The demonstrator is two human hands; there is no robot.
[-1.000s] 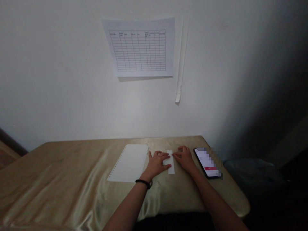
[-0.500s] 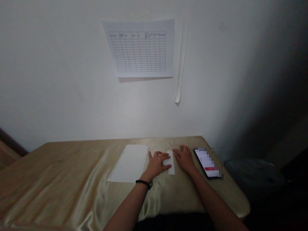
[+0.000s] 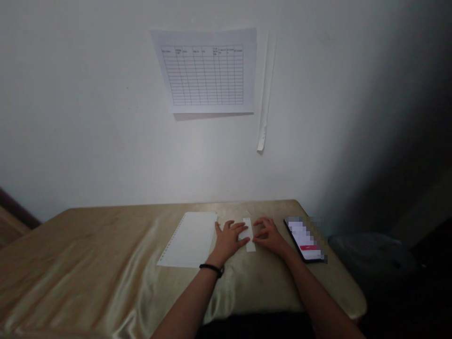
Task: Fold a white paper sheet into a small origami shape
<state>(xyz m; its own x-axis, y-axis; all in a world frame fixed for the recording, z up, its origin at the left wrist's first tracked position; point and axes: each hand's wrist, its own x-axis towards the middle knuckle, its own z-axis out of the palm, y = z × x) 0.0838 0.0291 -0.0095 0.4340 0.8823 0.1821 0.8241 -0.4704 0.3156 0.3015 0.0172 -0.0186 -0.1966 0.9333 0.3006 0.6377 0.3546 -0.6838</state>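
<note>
A narrow white paper strip lies on the table, which is covered with shiny golden cloth. My left hand, a black band on its wrist, lies flat with fingers spread, its fingertips on the strip's left side. From the right, my right hand has its fingers bent, the tips at the strip's right edge. Just left of my left hand lies a white sheet with punched holes along one edge.
A phone with a lit screen lies near the table's right edge. On the wall hang a printed grid sheet and a long white strip. The right side of the room is dark.
My right hand has slid left onto the strip's right edge and curled its fingers. The strip looks shorter at its near end. My left hand has barely shifted.
</note>
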